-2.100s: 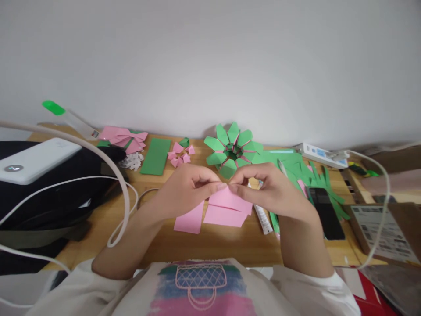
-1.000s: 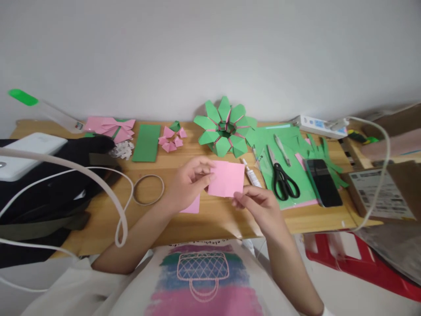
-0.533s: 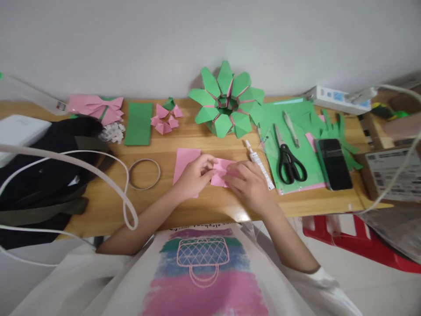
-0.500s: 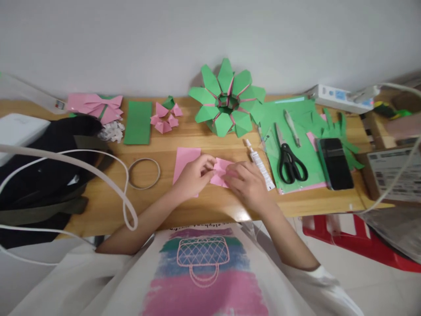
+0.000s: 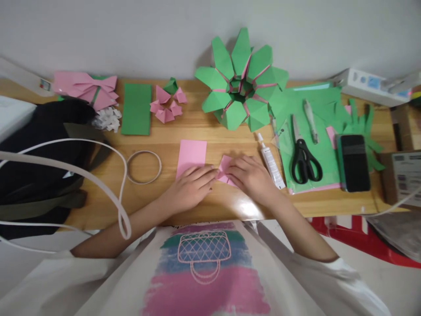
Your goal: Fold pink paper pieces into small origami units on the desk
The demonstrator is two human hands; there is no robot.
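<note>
A small folded piece of pink paper (image 5: 224, 166) lies on the table between my hands, with creases showing. My right hand (image 5: 251, 177) covers its right side, fingers bent and pressing it. At its left corner are the fingertips of my left hand (image 5: 190, 186), palm down with the fingers together; the thumb is hidden. Partly under my left hand rests a flat pink paper sheet (image 5: 191, 153). Just right of my right hand lies a white glue tube (image 5: 272, 164).
A green-and-pink paper flower (image 5: 243, 87) stands at the back. Small folded pink pieces (image 5: 164, 115), a green paper stack (image 5: 136, 109) and a tape ring (image 5: 160, 166) are leftward. Black-handled scissors (image 5: 304, 164) and a phone (image 5: 355, 162) lie right. A white cable (image 5: 98, 188) hangs at left.
My left hand has gone from a raised pinch to lying flatter, palm down, by the pink paper. The folded paper is narrower in outline now. The view has shifted slightly.
</note>
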